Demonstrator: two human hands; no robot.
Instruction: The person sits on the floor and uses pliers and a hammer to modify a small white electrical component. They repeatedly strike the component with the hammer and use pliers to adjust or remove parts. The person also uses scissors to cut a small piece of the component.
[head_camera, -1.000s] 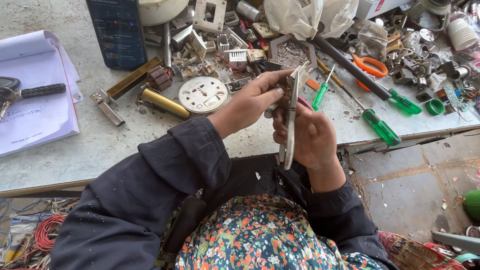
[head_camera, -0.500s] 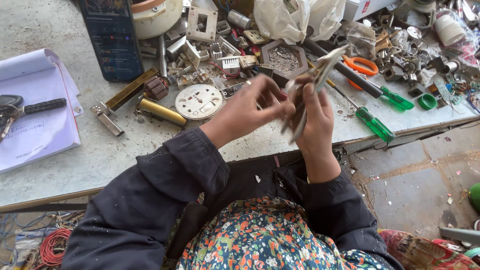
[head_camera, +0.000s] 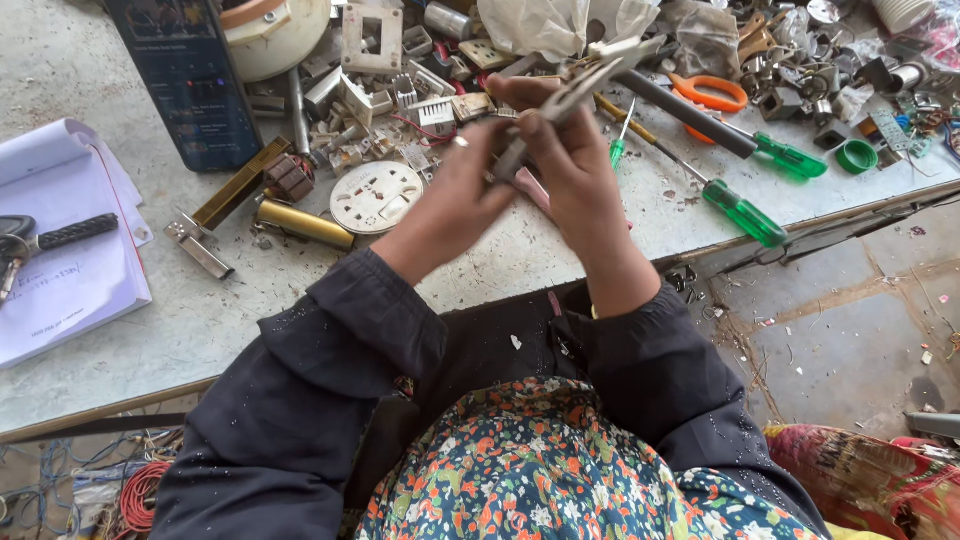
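Fingers of both hands grip a long metal tool (head_camera: 578, 88) above the workbench (head_camera: 590, 235); right hand (head_camera: 575, 170) wraps its middle, left hand (head_camera: 462, 195) pinches its lower end.

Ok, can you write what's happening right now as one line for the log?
left hand: gripping metal tool | right hand: gripping it too, above table | nearby: green screwdrivers, round white plate

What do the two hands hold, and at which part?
Both the left hand and right hand grip a long metal piece at its lower end.
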